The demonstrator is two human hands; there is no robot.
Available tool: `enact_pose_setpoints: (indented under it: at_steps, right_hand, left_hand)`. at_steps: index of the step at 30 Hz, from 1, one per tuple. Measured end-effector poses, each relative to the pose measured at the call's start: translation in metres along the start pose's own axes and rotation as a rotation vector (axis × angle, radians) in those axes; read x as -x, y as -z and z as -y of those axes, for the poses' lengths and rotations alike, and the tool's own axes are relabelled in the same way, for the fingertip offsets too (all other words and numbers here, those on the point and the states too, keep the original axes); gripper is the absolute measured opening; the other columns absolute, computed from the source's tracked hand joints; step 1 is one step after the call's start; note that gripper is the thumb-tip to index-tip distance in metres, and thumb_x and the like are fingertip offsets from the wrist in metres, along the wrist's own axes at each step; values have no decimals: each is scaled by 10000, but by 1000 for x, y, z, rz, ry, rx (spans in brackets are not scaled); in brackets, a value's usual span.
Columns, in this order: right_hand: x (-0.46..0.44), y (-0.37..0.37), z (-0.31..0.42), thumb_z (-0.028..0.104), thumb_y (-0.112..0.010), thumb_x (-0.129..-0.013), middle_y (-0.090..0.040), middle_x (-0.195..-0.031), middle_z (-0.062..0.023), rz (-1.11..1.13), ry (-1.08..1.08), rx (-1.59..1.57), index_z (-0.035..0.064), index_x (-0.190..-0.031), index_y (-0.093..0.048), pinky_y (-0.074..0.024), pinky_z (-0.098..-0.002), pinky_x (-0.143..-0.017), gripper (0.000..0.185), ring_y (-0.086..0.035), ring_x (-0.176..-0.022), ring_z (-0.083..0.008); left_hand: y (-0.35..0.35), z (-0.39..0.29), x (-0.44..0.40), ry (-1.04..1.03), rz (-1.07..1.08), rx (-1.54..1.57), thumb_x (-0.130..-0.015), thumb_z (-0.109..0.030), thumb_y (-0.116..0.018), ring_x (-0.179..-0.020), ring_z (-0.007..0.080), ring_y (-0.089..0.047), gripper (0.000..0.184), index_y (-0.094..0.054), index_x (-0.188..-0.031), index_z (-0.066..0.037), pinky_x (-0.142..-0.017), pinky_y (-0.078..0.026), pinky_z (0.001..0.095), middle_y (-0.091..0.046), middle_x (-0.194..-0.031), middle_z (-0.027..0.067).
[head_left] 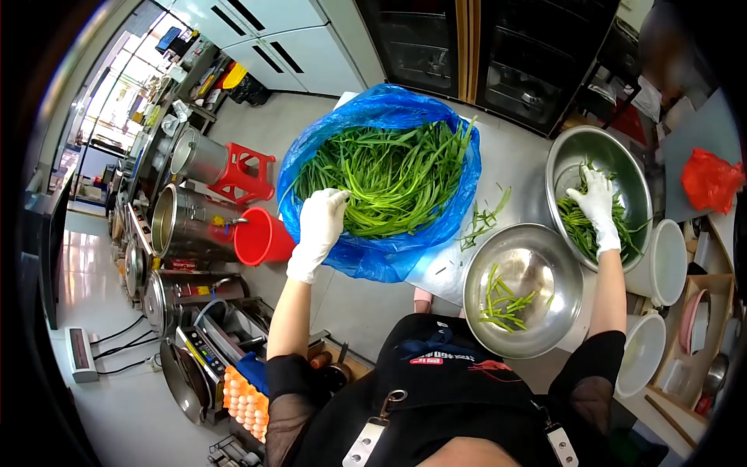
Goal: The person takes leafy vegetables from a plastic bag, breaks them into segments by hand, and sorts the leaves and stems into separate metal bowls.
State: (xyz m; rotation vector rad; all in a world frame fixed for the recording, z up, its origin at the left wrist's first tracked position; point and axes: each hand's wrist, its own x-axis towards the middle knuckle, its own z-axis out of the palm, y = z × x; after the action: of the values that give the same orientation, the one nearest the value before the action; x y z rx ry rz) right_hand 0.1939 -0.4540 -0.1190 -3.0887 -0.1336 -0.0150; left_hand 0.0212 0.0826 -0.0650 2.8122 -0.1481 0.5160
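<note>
Long green stems with leaves (389, 175) fill a blue plastic bag (397, 261) on the metal table. My left hand (322, 226), in a white glove, is at the left side of the heap, its fingers curled together; what they hold, if anything, I cannot make out. My gloved right hand (594, 204) lies with fingers spread on leafy greens (580, 227) in the large metal bowl (636, 183) at the right. Short cut stems (502, 302) lie in a second metal bowl (545, 268) nearer to me. A few loose leaves (485, 220) rest on the table (436, 274).
A red bucket (261, 237), a red stool (243, 173) and steel pots (187, 222) stand at the left. An egg tray (246, 405) is at the lower left. White buckets (668, 261) and a red bag (711, 180) are at the right. Dark glass-door cabinets (529, 70) stand behind.
</note>
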Motion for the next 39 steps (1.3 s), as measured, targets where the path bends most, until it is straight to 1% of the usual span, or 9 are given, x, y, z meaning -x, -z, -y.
enact_pose_setpoints:
  at_steps: [5, 9, 13, 17, 18, 20, 24, 35, 39]
  right_hand:
    - [37, 22, 10, 245, -707, -806, -645, -1112, -197, -241, 151, -306, -26, -1124, -646, -437, -400, -959, 422, -582, -1077, -333]
    - [72, 38, 40, 201, -656, -839, -644, -1060, -193, -259, 184, -477, -7, -1105, -651, -449, -397, -920, 337, -591, -1027, -330]
    - [99, 51, 74, 150, -656, -840, -651, -1002, -143, -286, 218, -638, 9, -1067, -660, -463, -360, -885, 267, -603, -971, -288]
    - [120, 50, 103, 124, -681, -823, -657, -990, -131, -274, 227, -762, 18, -1037, -673, -476, -353, -860, 238, -616, -933, -274]
    - [123, 49, 110, 133, -674, -832, -663, -978, -133, -251, 232, -832, 23, -1031, -679, -483, -350, -841, 227, -620, -910, -274]
    - [127, 42, 125, 143, -664, -842, -668, -953, -135, -185, 257, -845, 22, -1019, -682, -492, -351, -819, 215, -626, -904, -274]
    - [136, 41, 154, 182, -642, -854, -667, -939, -134, -126, 398, -775, 30, -989, -688, -487, -385, -826, 208, -621, -909, -301]
    - [135, 76, 241, 53, -624, -800, -609, -1158, -138, -362, 622, -867, 69, -1177, -628, -483, -380, -901, 377, -590, -1034, -305]
    - [134, 67, 249, 3, -605, -811, -618, -1142, -127, -319, 470, -995, 73, -1167, -639, -480, -340, -881, 365, -600, -1008, -268]
  left_hand:
    - [-11, 14, -10, 110, 431, 67, -769, -185, -655, -857, 316, -662, 213, -730, -911, -46, -779, -522, 396, -688, -913, 148]
    - [-5, 14, -20, 121, 589, 91, -746, -165, -673, -854, 328, -656, 199, -729, -897, -48, -785, -519, 387, -681, -901, 157]
    - [13, 11, -31, 73, 419, 273, -732, -149, -713, -834, 336, -636, 196, -717, -882, -23, -755, -499, 378, -652, -845, 157]
    - [49, -10, -40, 277, 136, 682, -846, -114, -681, -732, 118, -582, 164, -690, -940, 20, -678, -462, 256, -616, -768, 60]
    - [52, -17, -39, 348, 53, 850, -824, -117, -700, -734, 162, -605, 164, -695, -916, 19, -690, -473, 281, -639, -781, 87]
    - [34, -13, -32, 160, 196, 367, -803, -109, -713, -755, 207, -627, 160, -700, -896, 20, -705, -483, 303, -657, -796, 119]
    - [35, -24, -17, 463, 356, 770, -821, -71, -690, -776, 126, -606, 152, -697, -948, 12, -729, -474, 256, -683, -846, 58]
    - [54, -76, 17, -60, 90, 567, -768, -57, -702, -808, 208, -590, 160, -726, -926, -46, -754, -455, 302, -639, -816, 68]
    - [47, -80, 25, 238, 178, 865, -824, -67, -667, -811, 159, -606, 152, -710, -962, -19, -743, -461, 263, -636, -803, 50]
